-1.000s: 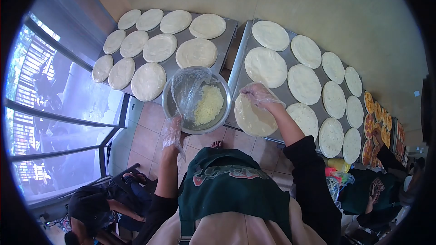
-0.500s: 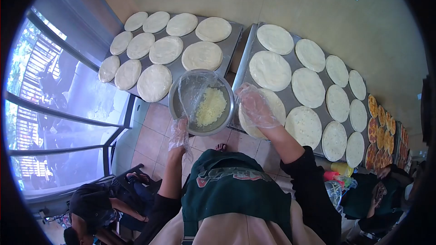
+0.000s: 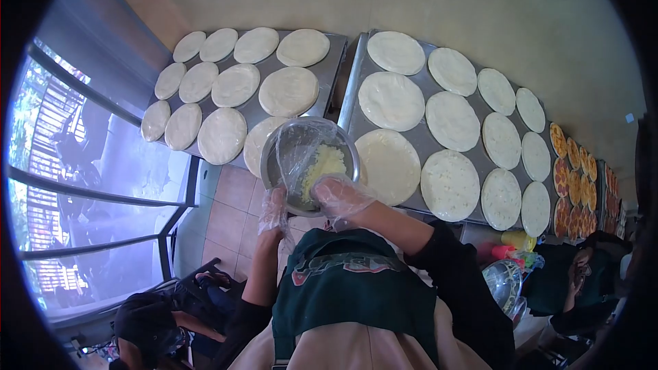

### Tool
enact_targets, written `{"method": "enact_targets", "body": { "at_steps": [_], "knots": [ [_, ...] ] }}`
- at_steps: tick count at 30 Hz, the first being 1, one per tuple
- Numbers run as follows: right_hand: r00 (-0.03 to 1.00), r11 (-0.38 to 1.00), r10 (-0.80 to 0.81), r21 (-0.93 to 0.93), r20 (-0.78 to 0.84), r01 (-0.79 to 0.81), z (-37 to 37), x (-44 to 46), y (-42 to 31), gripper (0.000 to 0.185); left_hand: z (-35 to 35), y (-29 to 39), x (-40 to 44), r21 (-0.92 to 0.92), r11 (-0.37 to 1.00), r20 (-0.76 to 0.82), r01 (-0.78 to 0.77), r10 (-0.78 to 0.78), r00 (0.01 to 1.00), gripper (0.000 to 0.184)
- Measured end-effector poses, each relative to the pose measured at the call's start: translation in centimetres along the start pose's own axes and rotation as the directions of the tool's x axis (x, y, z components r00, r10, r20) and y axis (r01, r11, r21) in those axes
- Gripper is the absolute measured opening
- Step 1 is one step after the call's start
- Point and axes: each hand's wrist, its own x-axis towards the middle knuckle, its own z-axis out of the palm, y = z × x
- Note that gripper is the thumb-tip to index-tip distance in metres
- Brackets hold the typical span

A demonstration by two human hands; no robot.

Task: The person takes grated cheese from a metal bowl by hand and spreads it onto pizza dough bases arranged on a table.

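A round metal bowl [image 3: 273, 159] holds pale yellow shreds [image 3: 325, 162] and a sheet of clear plastic film [image 3: 296, 145]. At its lower left rim, my left hand [image 3: 273, 207], in a clear plastic glove, grips the bowl. My right hand [image 3: 337, 195], gloved the same way, reaches over the lower right rim with its fingertips at the shreds; whether they hold any is hidden. Just right of the bowl lies a flat dough round [image 3: 388, 168], and another dough round [image 3: 258, 142] is partly covered by the bowl's left side.
Several dough rounds lie on the left table [image 3: 330, 62] and the right table [image 3: 417, 142]. Topped pizzas [image 3: 574, 185] stand farther right. One person [image 3: 147, 322] sits at lower left; another person [image 3: 572, 281] is at lower right, near a plastic-wrapped bowl [image 3: 502, 281].
My right hand has moved left from the dough round into the bowl. My left hand stays on the rim, and the view has shifted slightly.
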Motion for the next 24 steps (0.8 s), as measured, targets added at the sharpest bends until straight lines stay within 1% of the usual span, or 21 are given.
{"method": "enact_targets", "body": {
  "at_steps": [1,2,3,4,5,6,7,9,10,11,13,14,15,16,17,18,19,21,22,23,24],
  "knots": [
    [1.0,1.0,0.0,0.001,-0.002,0.0,-0.1,0.1,0.0,0.02,-0.1,-0.4,0.0,0.107,0.988,0.028,-0.11,0.107,0.994,0.029],
    [0.997,0.985,-0.07,-0.155,0.018,0.072,-0.3,0.2,0.0,0.021,-0.2,-0.7,0.0,0.109,0.988,0.028,-0.111,0.108,0.994,0.029],
    [0.99,0.941,-0.134,-0.307,0.05,0.143,-0.4,0.2,0.0,0.022,0.1,0.6,-0.8,0.287,0.938,0.033,-0.193,0.192,0.981,0.025],
    [0.99,0.941,-0.133,-0.306,0.049,0.142,-0.3,-0.1,-0.1,0.022,0.3,1.2,-1.3,0.455,0.85,0.053,-0.264,0.271,0.961,0.022],
    [0.996,0.976,-0.069,-0.202,0.055,0.079,-0.2,-0.4,-0.2,0.022,0.2,0.7,-0.9,0.456,0.85,0.054,-0.265,0.271,0.961,0.022],
    [0.998,0.995,-0.008,-0.096,0.067,0.014,-0.4,-0.6,-0.7,0.023,0.0,0.3,-0.4,0.446,0.872,0.085,-0.203,0.184,0.979,0.028],
    [0.998,0.995,-0.01,-0.094,0.064,0.016,-0.9,-0.6,-1.1,0.023,-0.1,0.0,-0.1,0.439,0.888,0.119,-0.139,0.097,0.988,0.036],
    [0.969,0.995,0.075,0.05,0.237,-0.089,-2.1,-0.4,-1.8,0.024,0.2,0.4,-0.5,0.419,0.897,0.135,-0.142,0.093,0.986,0.036],
    [0.969,0.995,0.074,0.051,0.236,-0.089,-2.4,-0.4,-1.6,0.024,0.5,1.1,-1.0,0.396,0.908,0.148,-0.14,0.088,0.985,0.036],
    [0.968,0.999,0.031,-0.037,0.251,-0.022,-2.7,-0.5,-1.1,0.025,0.7,1.4,-1.2,0.396,0.907,0.145,-0.14,0.089,0.985,0.036],
    [0.961,0.991,-0.019,-0.123,0.275,0.055,-3.0,-0.8,-0.9,0.025,1.0,1.8,-1.5,0.564,0.714,0.201,-0.414,0.368,0.908,0.026],
    [0.959,0.989,0.011,-0.144,0.283,0.031,-3.1,-0.8,-0.9,0.025,1.2,2.1,-1.3,0.565,0.714,0.196,-0.413,0.371,0.908,0.026],
    [0.956,0.986,0.043,-0.167,0.29,0.006,-3.3,-0.8,-0.9,0.025,1.7,2.4,-0.9,0.22,0.965,0.119,-0.141,0.117,0.986,0.028],
    [0.956,0.986,0.041,-0.167,0.29,0.008,-4.1,-0.7,-1.6,0.025,1.9,2.5,-0.7,-0.169,0.969,0.152,0.182,-0.157,0.976,0.031],
    [0.934,1.0,0.018,-0.008,0.357,-0.016,-5.3,-0.5,-2.5,0.024,2.0,2.2,-0.7,-0.168,0.969,0.152,0.182,-0.157,0.976,0.031],
    [0.909,0.987,-0.017,0.15,0.417,-0.05,-6.2,-0.2,-3.0,0.023,2.1,1.9,-0.7,-0.042,0.994,0.154,0.105,-0.098,0.983,0.032],
    [0.908,0.987,-0.018,0.15,0.418,-0.05,-6.6,0.0,-2.8,0.023,2.1,1.7,-0.8,0.084,0.996,0.162,0.025,-0.038,0.986,0.034],
    [0.882,0.831,0.162,0.421,0.442,-0.364,-7.3,0.1,-2.3,0.024,2.8,1.7,-0.6,0.009,0.995,0.129,0.096,-0.096,0.987,0.032],
    [0.882,0.833,0.161,0.419,0.443,-0.362,-7.4,0.0,-1.7,0.024,3.0,1.8,-0.5,-0.069,0.984,0.102,0.163,-0.155,0.983,0.031],
    [0.895,0.675,0.192,0.608,0.403,-0.418,-7.3,-0.1,-0.7,0.024,3.0,1.7,-0.4,-0.071,0.984,0.101,0.161,-0.154,0.983,0.031],
    [0.9,0.476,0.233,0.764,0.369,-0.437,-7.4,-0.3,0.0,0.025,3.1,1.5,-0.2,0.035,0.996,0.125,0.077,-0.081,0.989,0.031]
  ]
}}
